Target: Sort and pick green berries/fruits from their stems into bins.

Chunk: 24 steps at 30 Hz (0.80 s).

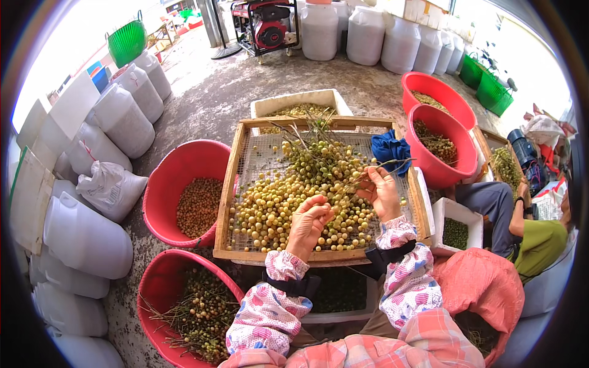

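A wood-framed wire mesh screen (226, 193) lies before me, with a heap of round yellow-green fruits (276, 202) on it. Thin stems with fruits (303, 156) top the heap's far part. My right hand (379, 191) grips a thin fruit stem (396, 161) between thumb and fingers, over the heap's right side. To its left, my left hand (310, 223) is held just above the fruits with its fingers curled together; whether something small is between them cannot be seen. A crumpled blue cloth (391, 149) rests at the screen's upper right.
Red tubs holding fruits stand left (158, 207), lower left (149, 294) and upper right (414, 138). A white foam box (264, 106) is beyond the screen. Another person (492, 207) sits at right. White plastic drums (124, 115) and a generator (267, 30) stand farther off.
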{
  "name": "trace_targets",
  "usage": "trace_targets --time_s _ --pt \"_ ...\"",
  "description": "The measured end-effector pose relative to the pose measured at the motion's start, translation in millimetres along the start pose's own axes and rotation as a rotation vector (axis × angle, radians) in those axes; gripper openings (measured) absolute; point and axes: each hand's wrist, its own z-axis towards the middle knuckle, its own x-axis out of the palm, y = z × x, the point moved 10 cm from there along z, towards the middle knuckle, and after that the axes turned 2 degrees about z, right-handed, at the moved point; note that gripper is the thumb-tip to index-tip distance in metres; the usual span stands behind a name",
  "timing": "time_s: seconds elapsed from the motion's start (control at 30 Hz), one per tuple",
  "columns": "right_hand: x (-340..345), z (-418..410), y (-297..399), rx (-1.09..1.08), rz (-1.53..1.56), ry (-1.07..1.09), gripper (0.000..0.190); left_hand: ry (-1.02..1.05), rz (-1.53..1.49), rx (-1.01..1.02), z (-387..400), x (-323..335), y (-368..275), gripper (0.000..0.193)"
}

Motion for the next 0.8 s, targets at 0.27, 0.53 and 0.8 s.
trace_targets --time_s 0.27,0.53,0.8 --pt "-13.5 1.3 25.6 -0.058 0.037 -0.021 0.007 0.068 -0.29 -0.022 -6.4 7.7 -10.9 0.031" --pt "66.9 -36.1 10.9 -0.159 -0.669 0.283 0.004 0.159 -0.444 0.056 -6.2 16.2 -23.3 0.037" --pt "126.0 -69.1 -5.1 -0.389 -1.171 0.388 0.021 0.173 -0.346 0.061 -10.0 25.4 -20.2 0.046"
